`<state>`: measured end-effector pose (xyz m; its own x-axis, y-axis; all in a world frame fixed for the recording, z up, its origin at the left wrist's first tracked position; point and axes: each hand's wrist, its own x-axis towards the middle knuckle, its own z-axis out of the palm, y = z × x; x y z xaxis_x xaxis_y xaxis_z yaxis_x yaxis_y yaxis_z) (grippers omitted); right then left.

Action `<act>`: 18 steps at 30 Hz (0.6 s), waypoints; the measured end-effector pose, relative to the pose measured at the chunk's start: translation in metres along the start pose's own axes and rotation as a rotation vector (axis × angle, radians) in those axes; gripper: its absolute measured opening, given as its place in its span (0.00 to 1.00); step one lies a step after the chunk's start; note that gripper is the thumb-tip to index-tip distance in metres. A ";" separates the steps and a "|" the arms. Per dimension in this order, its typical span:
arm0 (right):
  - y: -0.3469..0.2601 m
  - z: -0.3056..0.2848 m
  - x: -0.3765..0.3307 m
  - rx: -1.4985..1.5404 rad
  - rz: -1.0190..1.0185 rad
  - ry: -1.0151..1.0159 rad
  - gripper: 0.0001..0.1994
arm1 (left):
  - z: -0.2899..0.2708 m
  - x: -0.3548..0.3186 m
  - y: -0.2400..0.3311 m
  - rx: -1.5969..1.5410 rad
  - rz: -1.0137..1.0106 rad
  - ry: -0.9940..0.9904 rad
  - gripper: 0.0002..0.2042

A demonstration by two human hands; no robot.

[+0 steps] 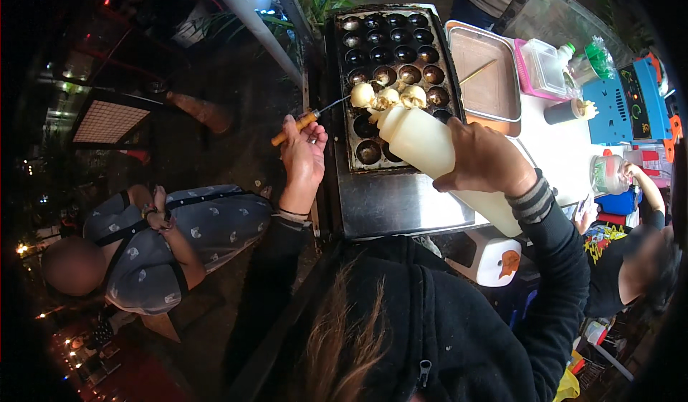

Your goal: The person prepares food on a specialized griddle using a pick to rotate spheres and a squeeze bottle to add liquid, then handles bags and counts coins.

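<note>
My left hand grips the wooden handle of a thin metal pick, its tip by the leftmost dough ball. My right hand is wrapped around a pale plastic bottle. The bottle is tilted, its mouth low over the dark pan of round wells. Three cream-coloured dough balls sit side by side in one row, just beyond the mouth. Whether batter is flowing out I cannot tell. Wells farther back look dark; the bottle hides some near ones.
Right of the pan lies a shallow tray with a thin stick in it. A pink container, a capped sauce bottle and a blue appliance stand beyond. One person is at left, another at right. A white stool is below.
</note>
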<state>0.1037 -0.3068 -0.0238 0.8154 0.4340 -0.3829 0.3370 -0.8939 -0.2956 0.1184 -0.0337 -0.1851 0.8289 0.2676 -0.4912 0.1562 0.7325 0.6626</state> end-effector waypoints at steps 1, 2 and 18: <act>0.000 0.000 0.001 -0.032 0.006 -0.015 0.33 | 0.000 0.000 0.000 0.002 -0.015 0.007 0.19; 0.001 0.000 0.002 -0.031 0.009 -0.014 0.33 | 0.001 0.000 0.000 0.002 -0.017 0.004 0.19; -0.001 -0.015 0.014 -0.114 0.006 -0.033 0.27 | 0.005 0.001 0.002 -0.011 -0.032 -0.019 0.20</act>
<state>0.1220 -0.3016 -0.0155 0.8026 0.4301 -0.4134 0.3846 -0.9028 -0.1926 0.1223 -0.0350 -0.1815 0.8334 0.2322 -0.5015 0.1774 0.7471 0.6406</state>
